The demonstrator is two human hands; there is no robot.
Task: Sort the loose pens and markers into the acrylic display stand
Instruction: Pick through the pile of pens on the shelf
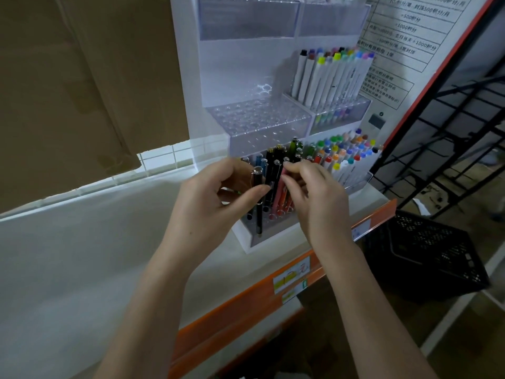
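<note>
Black pen [258, 198] in left hand [216, 203], one.

black pen [258, 203], pink pen [279, 194], orange shelf edge [246, 302]

Upper-left holed tier [257, 116] of acrylic stand [273, 64] open for access; lower pen rows [278, 165] and marker blocks [352, 157] packed tight; counter [82, 255] left open.

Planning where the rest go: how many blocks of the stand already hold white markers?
2. One marker group stands in the upper right block of the stand; the other marker group fills the lower right block. The right hand may hide a few.
</note>
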